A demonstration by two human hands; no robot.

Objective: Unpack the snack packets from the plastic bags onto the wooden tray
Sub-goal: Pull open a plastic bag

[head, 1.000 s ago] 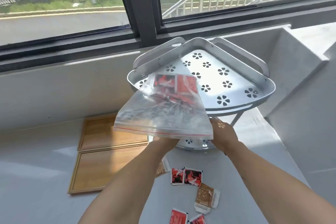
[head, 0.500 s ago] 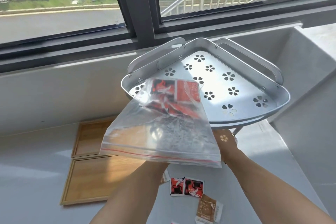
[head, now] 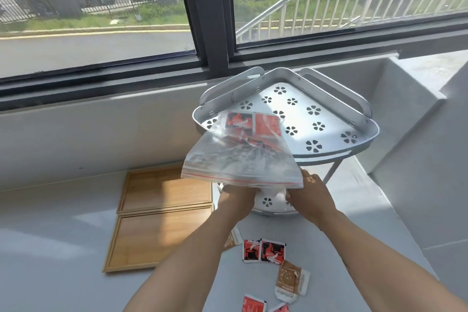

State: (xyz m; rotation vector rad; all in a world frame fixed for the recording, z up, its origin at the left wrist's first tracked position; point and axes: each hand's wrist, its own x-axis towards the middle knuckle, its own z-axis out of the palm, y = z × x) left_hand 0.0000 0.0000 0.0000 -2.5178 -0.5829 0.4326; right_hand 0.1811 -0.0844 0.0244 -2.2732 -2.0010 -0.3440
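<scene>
A clear zip bag (head: 243, 159) with a red seal line hangs in the air, held at its open edge by my left hand (head: 236, 200) and my right hand (head: 310, 197). Red and black snack packets (head: 253, 126) sit in the bag's far end, which rests over the rim of a metal shelf. Loose packets lie on the grey surface near me: two red and black ones (head: 263, 251), a brown one (head: 291, 281), more at the bottom edge (head: 253, 305). Two wooden trays (head: 162, 235) lie side by side at the left, nothing on them.
A silver corner shelf (head: 329, 119) with flower-shaped holes stands on thin legs behind the bag; its lower tier (head: 271, 204) shows between my hands. A low wall and a dark window frame (head: 207, 33) run across the back.
The bag's far end has stayed over the shelf rim while my hands keep their hold on the open edge. The view has tilted up slightly; the trays and loose packets have not moved.
</scene>
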